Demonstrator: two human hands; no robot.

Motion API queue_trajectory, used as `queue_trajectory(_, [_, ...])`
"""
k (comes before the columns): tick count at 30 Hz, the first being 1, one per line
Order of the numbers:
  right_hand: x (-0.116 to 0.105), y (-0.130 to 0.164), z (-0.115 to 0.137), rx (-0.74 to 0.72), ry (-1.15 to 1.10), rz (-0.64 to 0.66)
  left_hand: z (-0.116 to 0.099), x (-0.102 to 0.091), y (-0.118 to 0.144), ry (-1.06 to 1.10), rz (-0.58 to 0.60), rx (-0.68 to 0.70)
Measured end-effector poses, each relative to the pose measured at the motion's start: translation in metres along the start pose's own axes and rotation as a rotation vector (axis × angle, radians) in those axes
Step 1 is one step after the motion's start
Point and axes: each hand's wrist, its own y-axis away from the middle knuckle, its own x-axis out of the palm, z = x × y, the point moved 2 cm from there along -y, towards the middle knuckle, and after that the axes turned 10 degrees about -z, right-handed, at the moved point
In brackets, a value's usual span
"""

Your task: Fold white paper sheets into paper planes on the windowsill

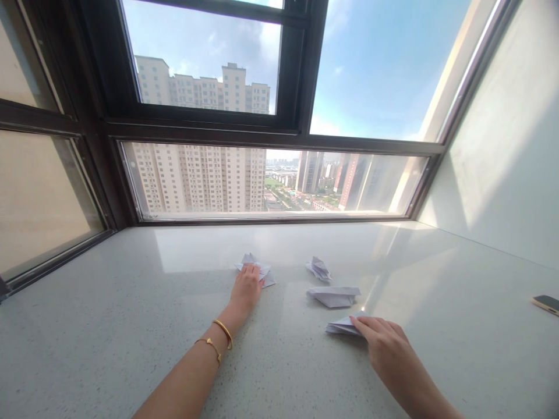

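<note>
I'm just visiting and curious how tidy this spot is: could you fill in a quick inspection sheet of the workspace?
Surface: speckled white windowsill, with bright sunlit patches.
Job's things: four folded white papers: the left paper, the far small paper, the middle paper and the near paper.
Clutter: what looks like a phone at the right edge of the picture.
Hands: left hand on the left paper, its grip hard to tell; right hand pinching the near paper. Gold bangle and thin bracelet on the left wrist.
Cables: nothing seen.
Surroundings: dark window frame; high-rise building outside.
</note>
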Motion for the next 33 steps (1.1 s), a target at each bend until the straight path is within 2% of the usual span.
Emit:
queue_trajectory(11, [-0.004,-0.005,0.000,-0.005,-0.012,-0.056,0.000,-0.006,0.002,-0.001,0.018,0.067])
queue_trajectory(20, [-0.006,-0.009,-0.001,0.001,-0.034,-0.135,0.003,-0.006,0.003,0.025,0.019,0.055])
queue_trajectory(24, [-0.009,-0.013,-0.001,0.003,-0.044,-0.132,0.003,-0.008,0.004,0.076,0.019,0.041])
queue_trajectory(29, [-0.014,-0.018,0.000,0.021,-0.062,-0.108,0.002,-0.018,0.007,0.196,0.000,-0.004])
queue_trajectory(33, [-0.015,-0.023,0.000,0.029,-0.099,-0.121,0.001,-0.035,0.009,0.354,-0.036,-0.078])
